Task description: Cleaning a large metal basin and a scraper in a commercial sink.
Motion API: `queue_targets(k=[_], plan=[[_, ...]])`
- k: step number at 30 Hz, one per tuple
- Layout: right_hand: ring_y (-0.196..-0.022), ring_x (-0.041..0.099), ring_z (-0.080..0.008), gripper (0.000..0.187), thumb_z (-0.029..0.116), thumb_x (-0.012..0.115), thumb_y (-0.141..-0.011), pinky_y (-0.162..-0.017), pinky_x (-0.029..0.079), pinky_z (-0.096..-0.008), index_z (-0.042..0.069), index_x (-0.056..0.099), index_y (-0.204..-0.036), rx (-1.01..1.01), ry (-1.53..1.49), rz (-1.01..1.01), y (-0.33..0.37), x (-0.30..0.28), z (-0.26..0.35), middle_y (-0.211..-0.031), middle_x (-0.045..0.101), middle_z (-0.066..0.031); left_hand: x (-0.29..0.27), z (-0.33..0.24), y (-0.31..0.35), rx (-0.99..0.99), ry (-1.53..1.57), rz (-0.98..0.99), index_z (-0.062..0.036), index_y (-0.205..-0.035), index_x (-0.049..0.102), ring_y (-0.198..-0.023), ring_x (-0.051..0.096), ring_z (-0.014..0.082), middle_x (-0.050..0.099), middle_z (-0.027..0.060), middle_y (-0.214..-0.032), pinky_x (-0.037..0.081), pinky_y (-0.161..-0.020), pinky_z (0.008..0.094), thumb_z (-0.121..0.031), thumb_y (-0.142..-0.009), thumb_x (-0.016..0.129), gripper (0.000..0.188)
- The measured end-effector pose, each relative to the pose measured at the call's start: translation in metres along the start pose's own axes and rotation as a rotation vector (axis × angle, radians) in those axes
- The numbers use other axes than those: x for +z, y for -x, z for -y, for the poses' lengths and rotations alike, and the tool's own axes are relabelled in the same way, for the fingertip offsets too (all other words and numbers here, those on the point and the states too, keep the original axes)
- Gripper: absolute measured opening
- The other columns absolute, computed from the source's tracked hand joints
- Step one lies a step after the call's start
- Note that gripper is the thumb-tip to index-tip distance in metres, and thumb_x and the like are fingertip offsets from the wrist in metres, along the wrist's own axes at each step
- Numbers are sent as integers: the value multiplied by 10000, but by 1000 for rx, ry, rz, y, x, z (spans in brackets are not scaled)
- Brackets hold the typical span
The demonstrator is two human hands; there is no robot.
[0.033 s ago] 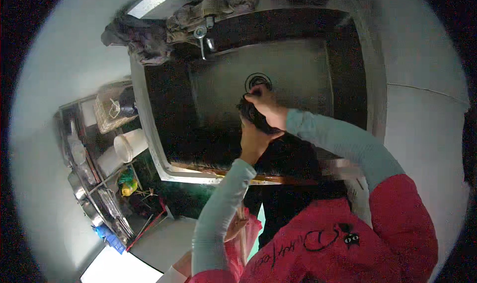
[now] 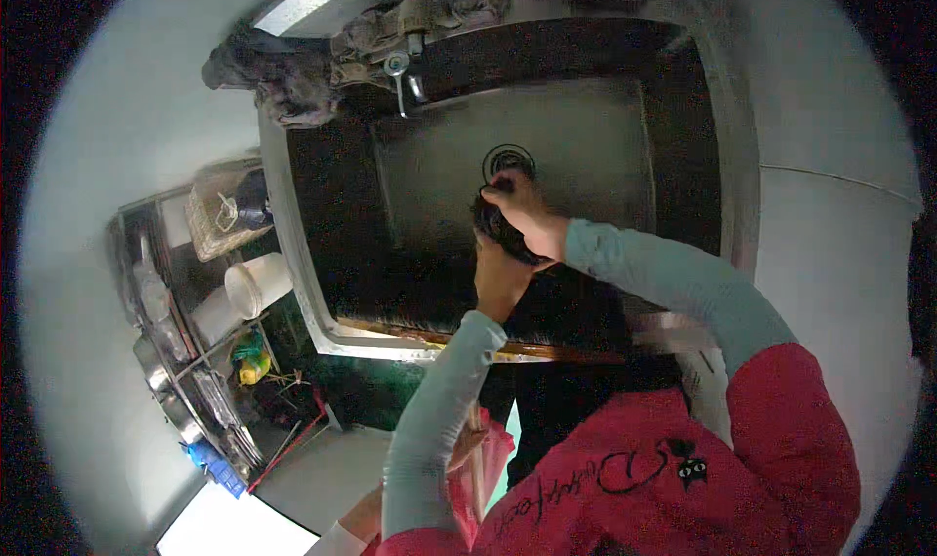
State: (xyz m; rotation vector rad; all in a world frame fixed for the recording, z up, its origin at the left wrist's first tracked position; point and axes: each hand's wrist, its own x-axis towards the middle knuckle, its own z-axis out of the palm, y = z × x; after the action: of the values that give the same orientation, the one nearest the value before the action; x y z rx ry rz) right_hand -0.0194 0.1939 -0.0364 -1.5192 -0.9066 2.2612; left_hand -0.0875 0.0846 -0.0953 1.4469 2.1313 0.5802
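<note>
1. Presently, a dark object (image 2: 500, 229) is held over the sink (image 2: 586, 146), just below the drain (image 2: 508, 159).
2. It is clasped from above by the right hand (image 2: 522, 209) and from below by the left hand (image 2: 500, 278), fingers curled closed.
3. Its axis cannot be told.
4. A white tub (image 2: 257, 285) and yellow-green package (image 2: 252, 361) are noted at the left.

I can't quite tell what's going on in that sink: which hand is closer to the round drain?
The right hand. It sits just below the round drain, almost touching its rim, gripping a dark object. The left hand is lower, toward the sink's near edge, under that object.
</note>
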Motion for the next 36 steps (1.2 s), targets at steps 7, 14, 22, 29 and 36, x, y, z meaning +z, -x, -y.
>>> queue_targets(k=[7, 14, 22, 29, 36], plan=[[-1065, 350, -231, 501, 269, 531, -741, -867, 312, -319, 127, 308, -1167, -590, 472, 391, -9, -40, 28, -1202, 288, -129, -46, -44, -7, -498, 948, 65, 38, -888, 498, -715, 539, 246, 552, 113, -847, 440, -632, 315, -23, -595, 560, 306], [-1102, 311, -204, 633, 376, 484, -747, -927, 236, -321, 126, 182, -1244, -436, 117, 549, -44, -72, -28, -1246, 257, -62, -91, -61, -1, -858, 1466, 179, 8, -913, 522, -695, 551, 230, 553, 107, -825, 462, -632, 341, 9, -568, 534, 345], [-1070, 342, -216, 595, 316, 545, -728, -901, 263, -293, 64, 283, -1198, -506, 7, 930, -40, -26, -2, -1199, 332, -77, -79, -51, -8, -842, 1370, 301, -32, -903, 518, -806, 522, 206, 548, 83, -874, 437, -700, 331, -9, -635, 509, 269], [-904, 469, -225, 619, 338, 684, -548, -818, 338, -294, 8, 440, -1012, -1061, 936, 523, -24, -9, 15, -984, 493, -109, -56, -53, -10, -807, 1441, 263, -27, -968, 450, -842, 520, 225, 526, 122, -909, 480, -681, 334, 45, -719, 452, 259], [-831, 498, -284, 533, 334, 626, -586, -723, 386, -336, -70, 471, -898, -446, 1143, 348, -26, 10, 4, -893, 507, -203, -16, -24, -3, -432, 790, 163, -26, -1010, 418, -873, 495, 204, 495, 93, -1001, 407, -725, 317, -127, -707, 544, 343]])
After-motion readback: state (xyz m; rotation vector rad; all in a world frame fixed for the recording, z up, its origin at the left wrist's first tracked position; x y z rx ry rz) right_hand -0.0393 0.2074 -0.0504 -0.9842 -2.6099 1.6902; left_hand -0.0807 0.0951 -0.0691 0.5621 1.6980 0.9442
